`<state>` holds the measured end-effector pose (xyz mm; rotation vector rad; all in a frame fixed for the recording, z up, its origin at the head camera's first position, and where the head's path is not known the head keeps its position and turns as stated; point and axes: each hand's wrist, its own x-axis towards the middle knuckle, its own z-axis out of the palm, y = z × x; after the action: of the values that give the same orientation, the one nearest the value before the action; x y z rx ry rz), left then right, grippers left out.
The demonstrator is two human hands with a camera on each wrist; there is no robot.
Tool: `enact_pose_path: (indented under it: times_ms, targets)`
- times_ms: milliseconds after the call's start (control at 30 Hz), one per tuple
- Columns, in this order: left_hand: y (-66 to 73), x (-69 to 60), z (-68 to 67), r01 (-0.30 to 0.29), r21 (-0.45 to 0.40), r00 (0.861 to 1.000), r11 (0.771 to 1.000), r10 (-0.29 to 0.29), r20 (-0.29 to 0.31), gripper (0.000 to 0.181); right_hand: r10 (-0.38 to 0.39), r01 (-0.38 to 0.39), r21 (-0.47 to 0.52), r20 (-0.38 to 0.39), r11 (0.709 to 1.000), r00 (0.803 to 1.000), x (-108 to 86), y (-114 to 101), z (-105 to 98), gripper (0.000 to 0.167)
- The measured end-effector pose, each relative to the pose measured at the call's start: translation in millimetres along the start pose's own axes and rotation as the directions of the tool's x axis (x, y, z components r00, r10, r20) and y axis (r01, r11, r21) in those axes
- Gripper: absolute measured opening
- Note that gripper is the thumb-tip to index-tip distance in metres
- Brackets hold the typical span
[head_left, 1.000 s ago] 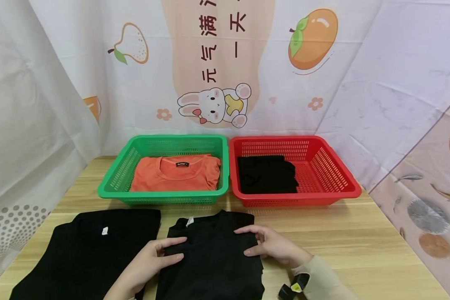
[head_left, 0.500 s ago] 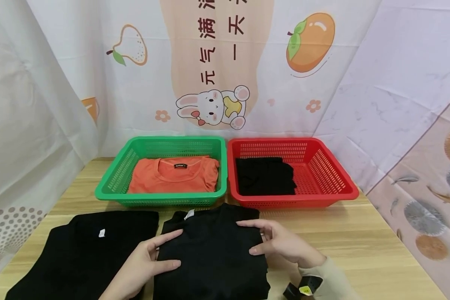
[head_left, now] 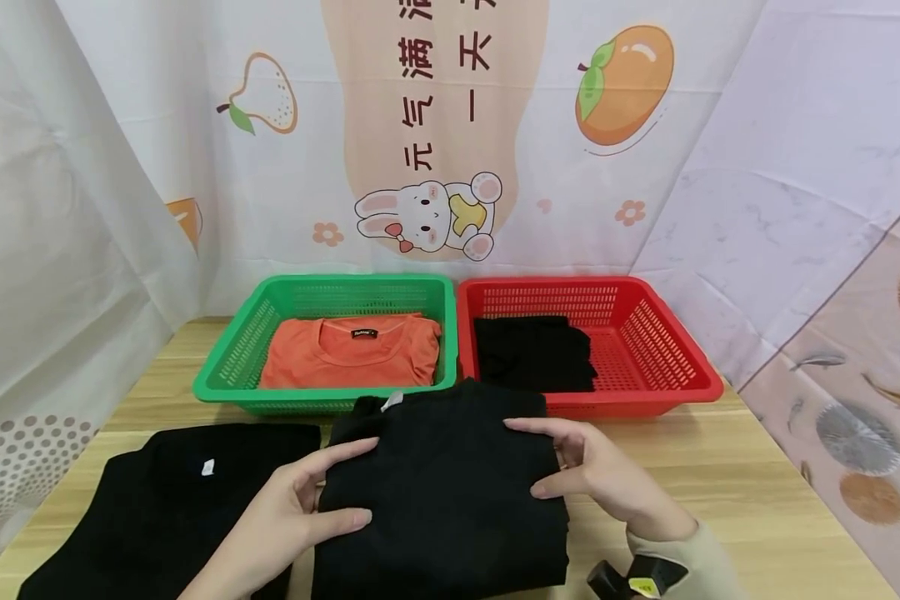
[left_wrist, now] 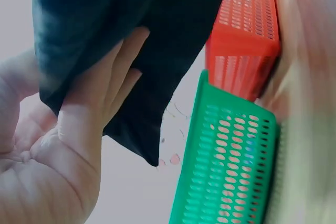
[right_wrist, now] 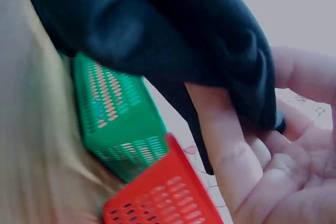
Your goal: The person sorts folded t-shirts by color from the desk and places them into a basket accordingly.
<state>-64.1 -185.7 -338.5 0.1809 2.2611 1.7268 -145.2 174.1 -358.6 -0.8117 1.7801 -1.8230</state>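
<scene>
Between both hands hangs a folded black shirt with a white tag at its collar, raised off the table. My left hand grips its left edge, thumb and forefinger on top. In the left wrist view other fingers reach beneath the cloth. On the opposite edge my right hand holds the shirt the same way; the right wrist view shows fingers under the fabric. A second black shirt with a white tag lies on the table at the left, partly behind my left forearm.
At the back stand a green basket holding a folded orange shirt and, right beside it, a red basket with folded black clothing in its left part. A printed curtain hangs behind the wooden table.
Both hands have lifted the folded black shirt off the table, up and toward the right. It now covers a bit of the red basket's front. The other shirt and the baskets stayed put.
</scene>
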Motion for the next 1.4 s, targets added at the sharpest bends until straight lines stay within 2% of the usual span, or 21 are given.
enact_pose_path:
  times_ms: [67, 133, 267, 400, 533, 700, 867, 933, 1033, 1100, 1200, 1333, 1400]
  targets:
    - [6.9, 3.1, 1.4, -0.03, 0.007, 0.999, 1.0, 0.03, -0.019, 0.062, -0.025, 0.025, 0.024, -0.008, 0.999, 1.0, -2.1, -4.4, -3.5, 0.066]
    - [14.4, 7.8, 2.9, -0.012, 0.057, 0.996, 0.998, 0.017, -0.089, 0.055, -0.059, 0.06, 0.043, -0.026, 0.997, 0.998, -3.9, -8.8, -7.4, 0.065]
    - [28.3, 20.8, 7.3, 0.011, 0.101, 0.981, 0.995, 0.008, -0.192, 0.044, -0.086, 0.088, 0.009, -0.131, 0.996, 0.988, -7.5, -19.2, -15.0, 0.065]
    - [39.2, 34.5, 13.0, -0.022, 0.104, 0.975, 0.994, 0.045, -0.218, 0.042, -0.06, 0.064, 0.01, -0.241, 0.998, 0.969, -9.5, -30.8, -21.5, 0.063]
    - [45.4, 47.3, 17.9, -0.078, 0.102, 0.97, 0.992, 0.099, -0.224, 0.039, -0.044, 0.06, 0.035, -0.334, 0.998, 0.942, -10.6, -39.4, -27.3, 0.059]
    - [49.9, 62.3, 23.5, -0.168, 0.087, 0.959, 0.982, 0.184, -0.215, 0.039, -0.066, 0.129, 0.139, -0.388, 0.982, 0.919, -8.5, -44.2, -32.9, 0.055]
    - [51.6, 77.6, 31.0, -0.198, 0.05, 0.958, 0.979, 0.204, -0.203, 0.042, -0.049, 0.16, 0.173, -0.517, 0.972, 0.855, -4.4, -46.4, -34.4, 0.049]
    - [50.9, 83.8, 33.7, -0.209, 0.026, 0.96, 0.978, 0.21, -0.186, 0.045, -0.041, 0.166, 0.18, -0.549, 0.969, 0.835, -2.7, -46.8, -36.3, 0.048]
    - [50.4, 92.5, 37.2, -0.23, 0.018, 0.96, 0.973, 0.23, -0.158, 0.05, -0.041, 0.182, 0.194, -0.569, 0.964, 0.822, -0.7, -46.8, -41.7, 0.048]
    - [50.6, 98.7, 39.0, -0.244, 0.043, 0.958, 0.969, 0.248, -0.147, 0.052, -0.044, 0.19, 0.197, -0.574, 0.962, 0.818, 0.3, -46.6, -46.6, 0.047]
    - [52.4, 108.8, 42.0, -0.271, 0.103, 0.949, 0.957, 0.284, -0.141, 0.053, -0.049, 0.196, 0.187, -0.594, 0.962, 0.803, 2.3, -46.4, -54.5, 0.046]
    - [56.5, 122.7, 45.7, -0.305, 0.136, 0.937, 0.942, 0.323, -0.131, 0.052, -0.056, 0.205, 0.172, -0.621, 0.964, 0.782, 4.5, -47.6, -65.1, 0.044]
    - [58.3, 129.9, 47.3, -0.319, 0.148, 0.932, 0.936, 0.338, -0.133, 0.051, -0.058, 0.21, 0.172, -0.624, 0.962, 0.779, 5.0, -49.1, -70.0, 0.043]
